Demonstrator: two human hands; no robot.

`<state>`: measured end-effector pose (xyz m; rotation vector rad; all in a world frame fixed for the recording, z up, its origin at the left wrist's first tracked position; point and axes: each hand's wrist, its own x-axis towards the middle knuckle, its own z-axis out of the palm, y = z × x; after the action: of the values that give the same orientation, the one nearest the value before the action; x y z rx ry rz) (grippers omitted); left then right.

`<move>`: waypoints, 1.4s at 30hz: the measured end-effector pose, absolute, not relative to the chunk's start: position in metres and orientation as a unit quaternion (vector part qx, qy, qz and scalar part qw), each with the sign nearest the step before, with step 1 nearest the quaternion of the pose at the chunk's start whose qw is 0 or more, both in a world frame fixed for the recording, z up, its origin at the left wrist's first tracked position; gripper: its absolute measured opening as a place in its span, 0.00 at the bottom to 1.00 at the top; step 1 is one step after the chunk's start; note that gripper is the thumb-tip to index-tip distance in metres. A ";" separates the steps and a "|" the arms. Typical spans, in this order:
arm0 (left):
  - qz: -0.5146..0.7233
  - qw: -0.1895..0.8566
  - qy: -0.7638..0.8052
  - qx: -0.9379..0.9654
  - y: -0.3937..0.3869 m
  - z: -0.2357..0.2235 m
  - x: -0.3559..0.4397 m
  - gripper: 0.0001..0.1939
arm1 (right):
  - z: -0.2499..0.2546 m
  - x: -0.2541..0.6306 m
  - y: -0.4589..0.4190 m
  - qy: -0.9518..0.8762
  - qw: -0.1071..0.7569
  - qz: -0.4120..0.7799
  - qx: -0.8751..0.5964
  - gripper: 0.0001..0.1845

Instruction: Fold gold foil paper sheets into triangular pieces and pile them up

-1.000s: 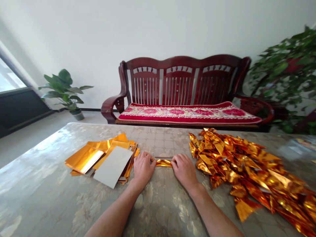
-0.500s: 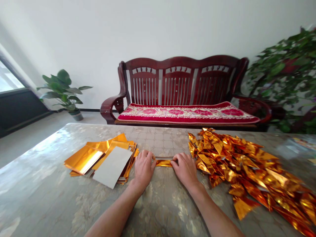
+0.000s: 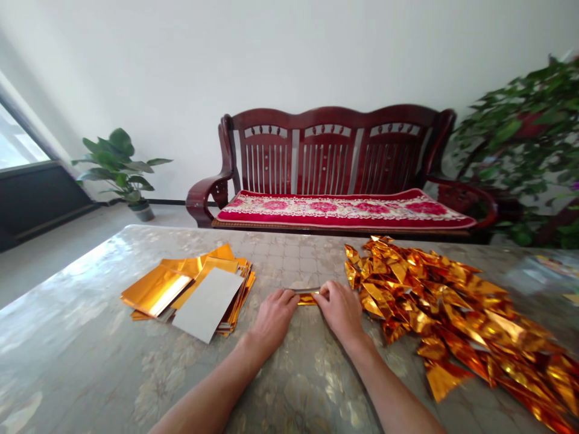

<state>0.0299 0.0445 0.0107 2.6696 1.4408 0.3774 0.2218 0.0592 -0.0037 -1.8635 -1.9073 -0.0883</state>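
Observation:
Between my hands a narrow folded strip of gold foil paper (image 3: pixel 308 298) lies on the table. My left hand (image 3: pixel 274 316) is closed on its left end, fingers bent over it. At the right end, my right hand (image 3: pixel 339 307) pinches the strip between thumb and forefinger. A stack of flat gold foil sheets (image 3: pixel 156 288) is to the left, with a sheet showing its grey-white back (image 3: pixel 208 304) on top. To the right spreads a heap of folded gold foil pieces (image 3: pixel 420 295), its near side close to my right hand.
The table (image 3: pixel 90 355) has a patterned, glossy cover. At its far right lies a clear plastic bag (image 3: pixel 545 271). Behind the table stands a dark red wooden bench (image 3: pixel 325 150) with a red floral cushion (image 3: pixel 348 208). Potted plants (image 3: pixel 120 163) flank the bench.
My left hand has slid right along the strip and turned, its fingers now nearer my right hand. Less of the foil strip shows between the hands. My right hand stays nearly in place.

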 end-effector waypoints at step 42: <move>0.089 -0.020 0.388 0.917 0.036 0.002 -0.006 0.27 | 0.028 0.216 0.018 -0.829 -0.013 0.086 -0.552 0.35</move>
<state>-0.0057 0.0357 0.0016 2.9176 1.2353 0.2816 0.2161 0.0182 0.0281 -1.7482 -2.6268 0.2719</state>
